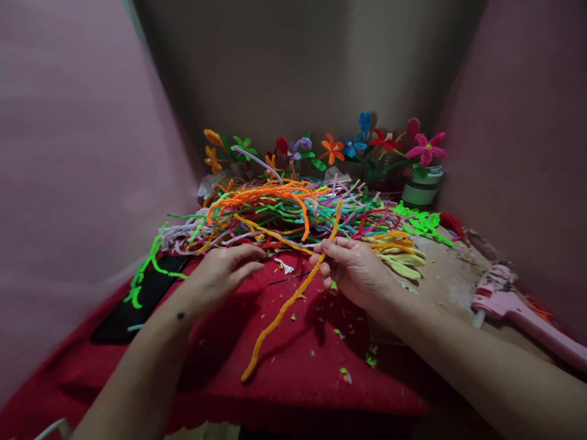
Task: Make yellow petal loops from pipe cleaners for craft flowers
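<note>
My right hand (345, 261) pinches a yellow-orange pipe cleaner (285, 308) near its upper part. The long end slants down to the left over the red cloth, and a short end sticks up past the fingers. Left of it, my left hand (232, 267) hovers at the front of the pile, thumb and fingers apart, with nothing seen in it. Just beyond both hands lies a big heap of pipe cleaners (275, 211) in many colours. Another yellow-orange pipe cleaner (270, 232) runs from the heap toward my right fingers; whether they touch it I cannot tell.
Finished pipe-cleaner flowers (332, 148) stand along the back wall, some by a pale green pot (422, 186). A pink glue gun (518, 308) lies at the right. Bright green pieces (147, 269) rest over a black flat object (114, 321) at left. Scraps dot the red cloth (220, 354).
</note>
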A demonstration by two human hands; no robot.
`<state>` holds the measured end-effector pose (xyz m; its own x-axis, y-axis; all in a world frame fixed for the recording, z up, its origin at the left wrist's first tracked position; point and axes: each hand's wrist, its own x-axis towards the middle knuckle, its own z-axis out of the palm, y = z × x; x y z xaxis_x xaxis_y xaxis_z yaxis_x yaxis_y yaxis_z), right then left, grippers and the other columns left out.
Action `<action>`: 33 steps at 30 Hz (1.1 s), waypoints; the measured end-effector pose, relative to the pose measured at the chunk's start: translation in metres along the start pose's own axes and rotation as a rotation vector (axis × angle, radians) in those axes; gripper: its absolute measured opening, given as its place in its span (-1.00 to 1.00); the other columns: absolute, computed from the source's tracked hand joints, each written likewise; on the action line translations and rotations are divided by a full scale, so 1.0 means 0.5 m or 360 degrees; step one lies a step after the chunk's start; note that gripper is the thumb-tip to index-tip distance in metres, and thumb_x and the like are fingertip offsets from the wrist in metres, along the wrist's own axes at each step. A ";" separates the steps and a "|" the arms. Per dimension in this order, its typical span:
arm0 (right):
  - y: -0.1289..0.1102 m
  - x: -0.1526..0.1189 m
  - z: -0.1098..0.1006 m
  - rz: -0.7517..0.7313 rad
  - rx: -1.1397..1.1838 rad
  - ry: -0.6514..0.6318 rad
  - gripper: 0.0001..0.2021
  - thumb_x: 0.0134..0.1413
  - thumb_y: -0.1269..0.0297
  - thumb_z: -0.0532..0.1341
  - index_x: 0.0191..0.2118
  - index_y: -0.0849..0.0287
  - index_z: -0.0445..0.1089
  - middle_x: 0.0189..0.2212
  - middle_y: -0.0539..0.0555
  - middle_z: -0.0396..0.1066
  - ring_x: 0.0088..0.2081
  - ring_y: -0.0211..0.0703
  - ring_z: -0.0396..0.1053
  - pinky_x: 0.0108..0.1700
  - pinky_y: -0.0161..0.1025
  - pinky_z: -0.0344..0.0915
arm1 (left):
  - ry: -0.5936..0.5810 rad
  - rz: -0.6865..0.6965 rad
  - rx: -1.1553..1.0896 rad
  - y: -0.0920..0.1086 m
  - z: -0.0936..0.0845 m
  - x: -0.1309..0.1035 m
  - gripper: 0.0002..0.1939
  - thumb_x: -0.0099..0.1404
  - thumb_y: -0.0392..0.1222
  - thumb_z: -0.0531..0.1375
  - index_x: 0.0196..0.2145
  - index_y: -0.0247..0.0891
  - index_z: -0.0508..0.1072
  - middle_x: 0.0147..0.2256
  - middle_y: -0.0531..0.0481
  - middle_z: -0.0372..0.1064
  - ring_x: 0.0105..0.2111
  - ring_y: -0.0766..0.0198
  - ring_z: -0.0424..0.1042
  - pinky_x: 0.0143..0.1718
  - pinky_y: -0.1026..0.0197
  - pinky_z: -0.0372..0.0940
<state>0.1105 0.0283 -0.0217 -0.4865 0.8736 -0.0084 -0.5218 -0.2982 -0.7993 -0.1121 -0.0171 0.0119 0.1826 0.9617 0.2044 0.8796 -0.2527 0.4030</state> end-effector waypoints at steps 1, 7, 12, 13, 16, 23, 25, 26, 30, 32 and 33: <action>0.000 0.001 0.000 0.0009 0.0033 0.0000 -0.88 -0.09 0.33 0.28 -0.44 0.29 0.40 -0.55 0.06 0.43 -0.63 -0.38 0.28 -0.65 -0.45 0.25 | -0.0057 0.0135 -0.0143 0.021 0.010 0.000 -0.68 0.23 -0.13 0.06 -0.08 -0.22 0.41 -0.29 0.01 0.45 -0.32 0.32 0.40 -0.27 0.33 0.28; 0.002 0.013 -0.003 0.0144 0.0344 0.0182 -0.88 -0.01 0.46 0.18 -0.52 0.29 0.39 -0.63 0.01 0.37 -0.64 -0.39 0.25 -0.62 -0.45 0.22 | 0.0010 0.0833 -0.0090 0.090 0.071 0.004 -0.61 0.31 -0.30 -0.04 0.07 -0.12 0.30 -0.23 -0.05 0.35 -0.25 0.34 0.36 -0.22 0.30 0.27; -0.017 0.024 -0.016 0.0232 0.0561 0.0463 -0.82 0.10 0.45 0.08 -0.46 0.27 0.36 -0.60 0.03 0.39 -0.59 -0.33 0.30 -0.55 -0.39 0.26 | 0.0253 0.0657 -0.0688 0.098 0.076 0.000 -0.81 0.26 -0.25 0.09 -0.27 -0.20 0.51 -0.29 -0.03 0.37 -0.24 0.32 0.36 -0.18 0.31 0.26; -0.022 0.026 -0.019 0.0205 0.0593 0.0499 -0.83 0.11 0.45 0.08 -0.45 0.26 0.36 -0.60 0.02 0.40 -0.56 -0.31 0.33 -0.51 -0.37 0.28 | 0.0321 0.0565 -0.0850 0.097 0.078 0.001 -0.82 0.25 -0.25 0.10 -0.32 -0.20 0.52 -0.30 -0.03 0.36 -0.23 0.32 0.35 -0.16 0.31 0.25; -0.035 0.029 -0.020 0.0108 0.0717 0.0476 -0.83 0.11 0.47 0.08 -0.46 0.22 0.33 -0.57 0.03 0.42 -0.47 -0.25 0.39 -0.35 -0.26 0.36 | 0.0474 0.0266 -0.1470 0.087 0.091 0.009 -0.78 0.26 -0.23 0.10 -0.44 -0.24 0.52 -0.24 -0.04 0.35 -0.14 0.29 0.32 -0.08 0.29 0.22; -0.036 0.019 -0.002 0.0019 0.0871 0.0332 -0.80 0.18 0.39 0.04 -0.44 0.20 0.32 -0.69 -0.06 0.25 -0.60 -0.34 0.24 -0.44 -0.32 0.34 | 0.0528 -0.0245 -0.2762 0.057 0.098 0.046 -0.79 0.24 -0.17 0.12 -0.46 -0.31 0.45 -0.39 -0.06 0.45 -0.23 0.20 0.44 -0.15 0.13 0.33; -0.032 0.017 -0.002 0.0021 0.0841 0.0239 -0.82 0.16 0.40 0.06 -0.43 0.22 0.32 -0.74 -0.11 0.15 -0.67 -0.40 0.11 -0.55 -0.41 0.25 | 0.0671 -0.0430 -0.2911 0.055 0.089 0.053 -0.76 0.29 -0.22 0.06 -0.47 -0.33 0.42 -0.51 -0.02 0.41 -0.33 0.24 0.46 -0.21 0.14 0.36; -0.030 0.016 -0.003 0.0028 0.0818 0.0193 -0.84 0.16 0.41 0.07 -0.43 0.23 0.31 -0.76 -0.13 0.10 -0.69 -0.41 0.05 -0.60 -0.44 0.18 | 0.0740 -0.0492 -0.2946 0.056 0.084 0.057 -0.74 0.31 -0.24 0.02 -0.47 -0.33 0.41 -0.56 0.01 0.37 -0.40 0.28 0.46 -0.26 0.16 0.38; -0.028 0.013 -0.002 0.0044 0.0682 0.0093 -0.88 0.12 0.40 0.10 -0.42 0.23 0.31 -0.82 -0.20 -0.12 -0.74 -0.42 -0.16 -0.69 -0.44 -0.05 | 0.0879 -0.0531 -0.2981 0.063 0.058 0.067 -0.69 0.36 -0.27 -0.08 -0.43 -0.36 0.38 -0.66 0.10 0.22 -0.63 0.44 0.31 -0.45 0.29 0.35; -0.029 0.011 -0.002 0.0047 0.0597 0.0104 -0.91 0.10 0.39 0.12 -0.39 0.24 0.32 -0.82 -0.22 -0.17 -0.74 -0.42 -0.25 -0.71 -0.43 -0.14 | 0.0866 -0.0472 -0.3033 0.067 0.044 0.072 -0.69 0.37 -0.31 -0.10 -0.43 -0.37 0.36 -0.68 0.15 0.15 -0.70 0.52 0.20 -0.58 0.39 0.26; -0.030 0.011 -0.002 0.0049 0.0559 0.0120 -0.93 0.09 0.39 0.13 -0.38 0.23 0.33 -0.82 -0.23 -0.19 -0.74 -0.42 -0.28 -0.72 -0.43 -0.18 | 0.0844 -0.0433 -0.3029 0.068 0.038 0.074 -0.69 0.37 -0.32 -0.11 -0.42 -0.38 0.36 -0.68 0.16 0.11 -0.74 0.54 0.14 -0.64 0.43 0.18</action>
<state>0.1166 0.0378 -0.0103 -0.4596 0.8841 -0.0843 -0.7230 -0.4276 -0.5426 -0.0672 0.0122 0.0162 -0.2904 0.9562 0.0367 -0.7211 -0.2439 0.6485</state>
